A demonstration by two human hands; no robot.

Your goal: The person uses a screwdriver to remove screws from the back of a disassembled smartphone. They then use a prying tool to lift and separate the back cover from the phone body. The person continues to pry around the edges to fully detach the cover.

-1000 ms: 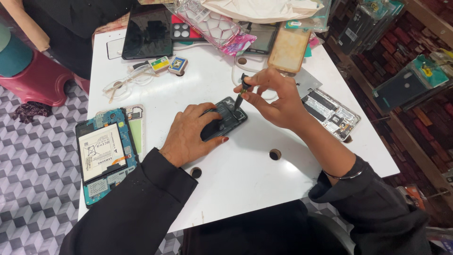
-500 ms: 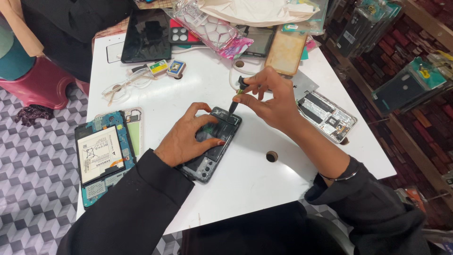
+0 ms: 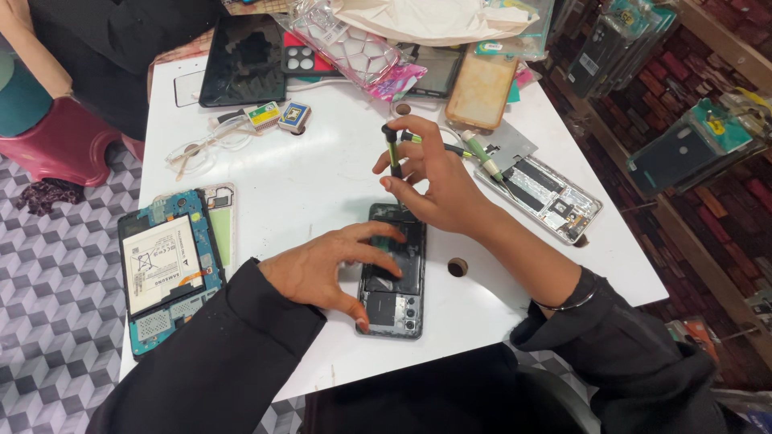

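An opened dark phone (image 3: 393,283) lies on the white table (image 3: 314,189), its long side pointing away from me. My left hand (image 3: 330,268) rests across it, fingers spread over its middle and thumb by its lower left corner. My right hand (image 3: 430,181) is above the phone's far end and grips a small green-handled screwdriver (image 3: 393,153) held nearly upright, tip pointing down at the phone's top edge. Both arms wear black sleeves.
At the left edge lies an open tablet (image 3: 167,269) showing its battery. At right rest another opened phone (image 3: 548,195) and more screwdrivers (image 3: 482,154). Glasses (image 3: 201,145), small boxes (image 3: 279,116), a dark tablet (image 3: 242,59) and phone cases (image 3: 481,88) crowd the far side. A hole (image 3: 457,267) lies beside the phone.
The phone has turned from slanted to lengthwise and lies nearer me. My left hand slid with it. My right hand raised the screwdriver more upright over the phone's far end.
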